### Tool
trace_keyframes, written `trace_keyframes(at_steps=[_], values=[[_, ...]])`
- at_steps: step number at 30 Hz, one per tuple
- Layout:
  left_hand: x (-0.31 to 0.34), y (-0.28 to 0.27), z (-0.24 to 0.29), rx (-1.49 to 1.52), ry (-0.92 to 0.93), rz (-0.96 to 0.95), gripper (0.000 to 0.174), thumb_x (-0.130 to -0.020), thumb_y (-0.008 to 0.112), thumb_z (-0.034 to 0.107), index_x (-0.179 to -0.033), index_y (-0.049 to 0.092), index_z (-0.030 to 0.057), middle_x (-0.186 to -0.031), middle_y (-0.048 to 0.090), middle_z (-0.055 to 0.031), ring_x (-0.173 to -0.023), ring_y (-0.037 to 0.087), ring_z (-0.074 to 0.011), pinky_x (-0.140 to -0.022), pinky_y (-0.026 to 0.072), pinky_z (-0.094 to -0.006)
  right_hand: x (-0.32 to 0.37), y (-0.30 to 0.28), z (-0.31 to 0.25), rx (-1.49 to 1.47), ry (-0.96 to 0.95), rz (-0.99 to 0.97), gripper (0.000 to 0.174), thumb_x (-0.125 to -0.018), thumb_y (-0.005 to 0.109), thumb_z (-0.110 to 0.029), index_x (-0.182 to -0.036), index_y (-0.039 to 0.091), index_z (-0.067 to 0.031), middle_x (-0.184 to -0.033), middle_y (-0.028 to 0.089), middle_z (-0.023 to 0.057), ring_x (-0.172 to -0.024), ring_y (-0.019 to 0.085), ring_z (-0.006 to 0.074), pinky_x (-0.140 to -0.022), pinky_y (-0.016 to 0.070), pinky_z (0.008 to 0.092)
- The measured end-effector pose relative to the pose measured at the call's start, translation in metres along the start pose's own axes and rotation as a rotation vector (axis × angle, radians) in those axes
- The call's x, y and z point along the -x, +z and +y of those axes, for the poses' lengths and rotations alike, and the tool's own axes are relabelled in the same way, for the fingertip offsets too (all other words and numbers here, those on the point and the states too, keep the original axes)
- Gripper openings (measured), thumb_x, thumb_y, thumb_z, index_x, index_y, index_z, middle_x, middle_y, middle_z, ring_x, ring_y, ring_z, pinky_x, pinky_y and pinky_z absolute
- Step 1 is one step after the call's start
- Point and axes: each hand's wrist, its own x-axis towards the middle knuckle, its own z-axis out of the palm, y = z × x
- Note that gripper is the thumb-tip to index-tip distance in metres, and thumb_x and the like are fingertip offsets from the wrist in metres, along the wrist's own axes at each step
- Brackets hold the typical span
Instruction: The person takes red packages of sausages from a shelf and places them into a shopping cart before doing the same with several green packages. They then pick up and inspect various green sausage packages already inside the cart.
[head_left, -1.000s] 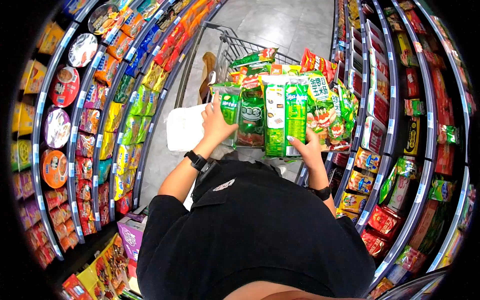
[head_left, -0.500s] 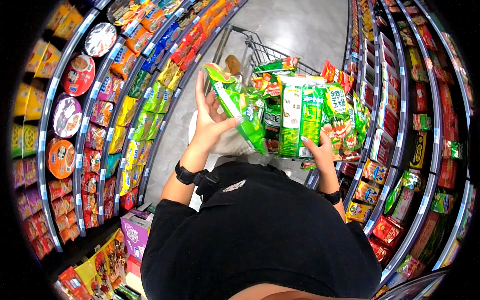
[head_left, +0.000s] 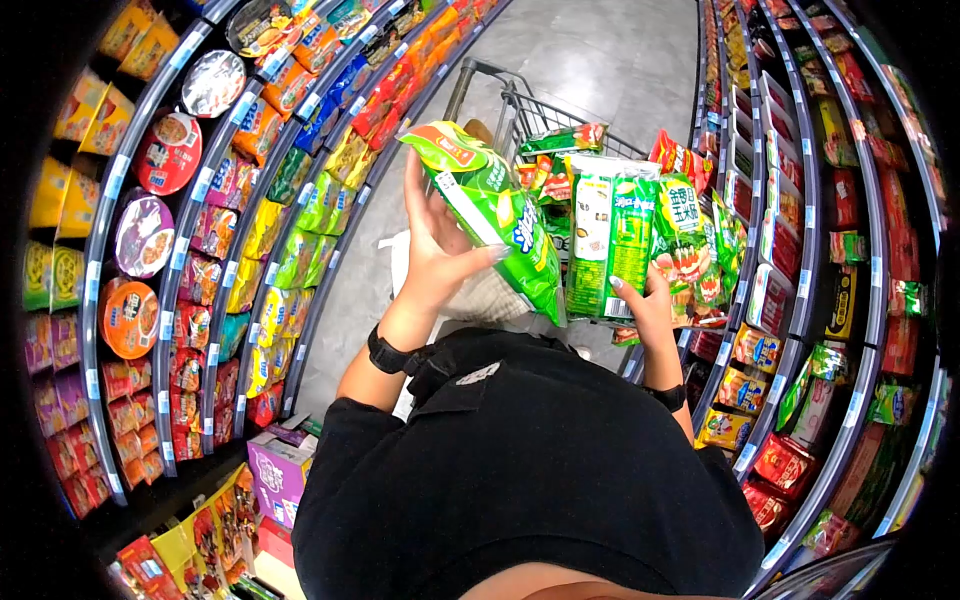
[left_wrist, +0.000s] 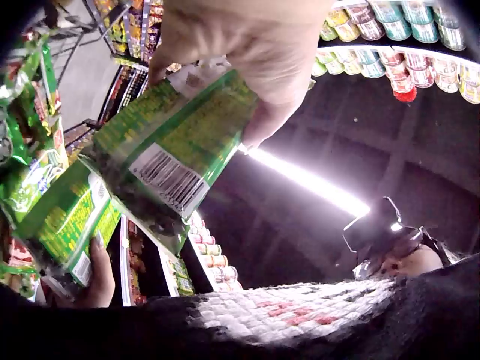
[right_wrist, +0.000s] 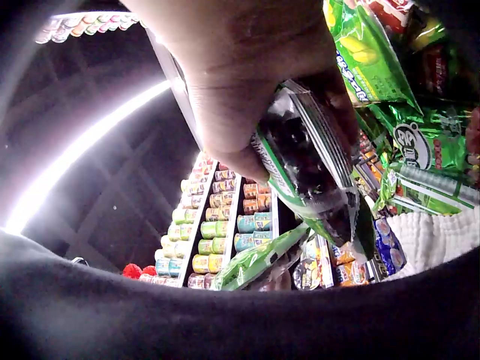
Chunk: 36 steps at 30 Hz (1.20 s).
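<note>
My left hand [head_left: 435, 260] grips a green food packet [head_left: 490, 225] with a corn picture, tilted, thumb across its near edge and fingers behind. A barcode shows on this packet's back [left_wrist: 172, 176] in the left wrist view. Beside it, my right hand [head_left: 650, 305] holds a second green packet [head_left: 612, 235] upright by its lower right corner, its thumb near the barcode. Seen from the right wrist, that packet's clear side [right_wrist: 304, 154] lies within the hand. Just right of it is a green and yellow corn sausage bag [head_left: 680, 225].
A shopping cart [head_left: 550, 105] stands in front of the person, carrying several packets, among them a red one [head_left: 680, 155]. A white bag [head_left: 475, 295] lies below the left hand. Shelves of noodle bowls [head_left: 145, 232] and packets line the left; shelves of packaged food [head_left: 760, 350] line the right.
My left hand has lifted its green packet from beside the other one, moved it left and tilted it. The right hand keeps hold of its packet throughout. The view has shifted slightly.
</note>
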Motion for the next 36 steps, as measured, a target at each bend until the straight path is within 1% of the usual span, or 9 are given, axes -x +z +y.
trace_keyframes(at_steps=[6, 7, 11, 14, 15, 22, 31, 34, 36], values=[[-0.004, -0.018, -0.035, -0.389, -0.294, -0.026, 0.116, -0.056, 0.075, -0.003, -0.145, 0.003, 0.0169, -0.131, 0.038, -0.0141, -0.118, 0.043, -0.0247, -0.094, 0.0416, -0.0382, 0.003, 0.0, 0.006, 0.028, 0.023, 0.071, 0.026, -0.08, 0.064, -0.007, -0.104, 0.058, 0.0027, -0.096, 0.063, 0.0059, -0.084, 0.057, 0.01, -0.076, 0.045, 0.0252], [-0.004, -0.023, -0.051, -0.462, -0.217, -0.077, 0.117, -0.055, 0.072, -0.007, -0.145, 0.001, 0.0177, -0.129, 0.041, -0.0141, -0.115, 0.045, -0.0223, -0.088, 0.0457, -0.0353, 0.004, -0.001, 0.008, 0.032, 0.027, 0.085, 0.026, -0.08, 0.064, -0.007, -0.104, 0.058, 0.0026, -0.095, 0.063, 0.0058, -0.084, 0.057, 0.0099, -0.075, 0.0451, 0.0251], [0.003, -0.049, -0.095, -0.079, -0.565, 0.046, 0.103, -0.064, 0.057, -0.015, -0.145, 0.002, 0.0162, -0.134, 0.038, -0.0159, -0.117, 0.047, -0.025, -0.091, 0.0445, -0.0365, 0.005, -0.008, 0.015, 0.047, 0.051, 0.15, 0.026, -0.08, 0.064, -0.009, -0.103, 0.058, 0.0024, -0.094, 0.064, 0.0054, -0.081, 0.057, 0.0095, -0.074, 0.0453, 0.0247], [0.007, -0.036, -0.086, 0.082, -0.517, 0.075, 0.1, -0.067, 0.056, -0.015, -0.145, 0.001, 0.0165, -0.136, 0.036, -0.0157, -0.119, 0.045, -0.0264, -0.092, 0.0439, -0.0378, 0.008, -0.006, 0.01, -0.023, 0.097, 0.219, 0.024, -0.081, 0.063, -0.009, -0.102, 0.059, 0.0022, -0.092, 0.064, 0.0051, -0.08, 0.058, 0.0094, -0.073, 0.0456, 0.0245], [0.006, -0.035, -0.086, 0.13, -0.484, 0.055, 0.107, -0.064, 0.058, -0.016, -0.145, 0.001, 0.0229, -0.132, 0.036, -0.0156, -0.119, 0.042, -0.0259, -0.09, 0.0442, -0.0358, 0.008, -0.007, 0.012, -0.025, 0.11, 0.221, 0.023, -0.081, 0.063, -0.009, -0.101, 0.059, 0.002, -0.092, 0.065, 0.0052, -0.079, 0.058, 0.0096, -0.072, 0.0458, 0.0246], [0.002, -0.025, -0.078, 0.189, -0.381, -0.049, 0.108, -0.063, 0.06, -0.016, -0.145, 0.001, 0.0225, -0.137, 0.033, -0.0134, -0.124, 0.037, -0.025, -0.097, 0.0384, -0.0372, 0.003, -0.002, 0.013, 0.121, 0.055, 0.217, 0.025, -0.079, 0.065, -0.01, -0.099, 0.059, 0.0031, -0.089, 0.065, 0.0072, -0.078, 0.059, 0.0104, -0.071, 0.0462, 0.0249], [0.001, -0.021, -0.074, 0.201, -0.453, -0.058, 0.108, -0.062, 0.062, -0.013, -0.145, 0.001, 0.0201, -0.134, 0.037, -0.0132, -0.122, 0.039, -0.0251, -0.096, 0.0385, -0.0364, 0.0, 0.006, 0.001, 0.288, -0.044, 0.226, 0.027, -0.075, 0.069, -0.014, -0.096, 0.06, 0.0012, -0.082, 0.065, 0.0085, -0.073, 0.059, 0.0114, -0.067, 0.0466, 0.0274], [0.0, -0.025, -0.084, -0.335, -0.502, -0.113, 0.113, -0.057, 0.07, -0.009, -0.145, 0.005, 0.0168, -0.133, 0.036, -0.0127, -0.121, 0.04, -0.0242, -0.098, 0.0372, -0.0361, 0.002, 0.007, -0.009, 0.522, -0.057, 0.29, 0.03, -0.073, 0.071, -0.02, -0.092, 0.06, 0.0004, -0.075, 0.064, 0.0118, -0.065, 0.06, 0.0153, -0.062, 0.0466, 0.0293], [0.004, -0.043, -0.12, -0.642, -0.292, -0.199, 0.116, -0.051, 0.07, -0.011, -0.144, 0.006, 0.0122, -0.128, 0.038, -0.0129, -0.116, 0.042, -0.0264, -0.096, 0.0384, -0.0329, 0.0, 0.008, -0.017, 0.611, -0.117, 0.349, 0.032, -0.07, 0.072, -0.025, -0.088, 0.059, -0.001, -0.069, 0.062, 0.0151, -0.06, 0.061, 0.0245, -0.057, 0.0467, 0.0331]])
